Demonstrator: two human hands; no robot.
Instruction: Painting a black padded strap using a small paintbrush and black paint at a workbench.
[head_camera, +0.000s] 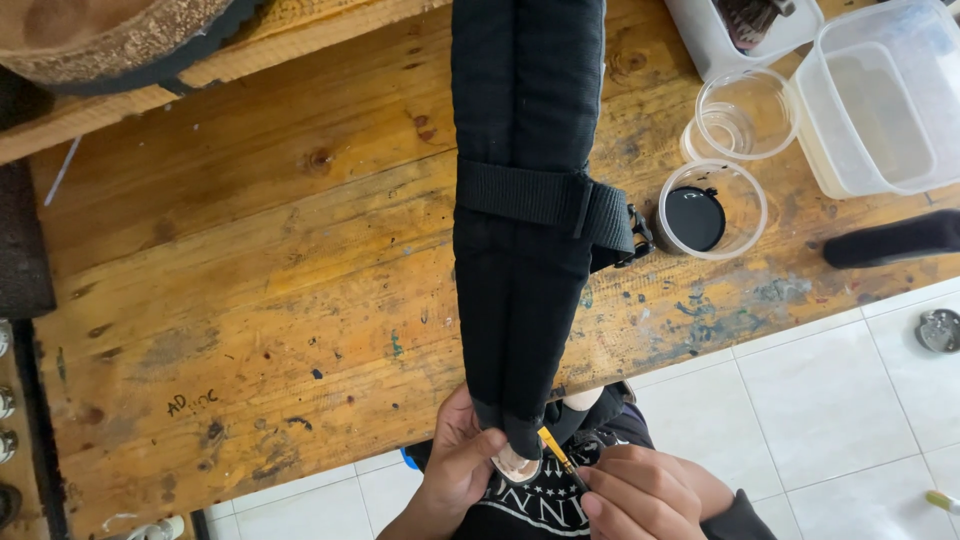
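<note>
A long black padded strap with a webbing band and buckle across its middle lies on the wooden workbench and hangs over its near edge. My left hand grips the strap's lower end, where a pale tip shows. My right hand pinches a thin yellow-handled brush whose tip touches that lower end.
A clear plastic cup with black paint stands right of the strap. An empty clear cup and a translucent tub sit behind it. A black handle lies at the right edge. White floor tiles show below.
</note>
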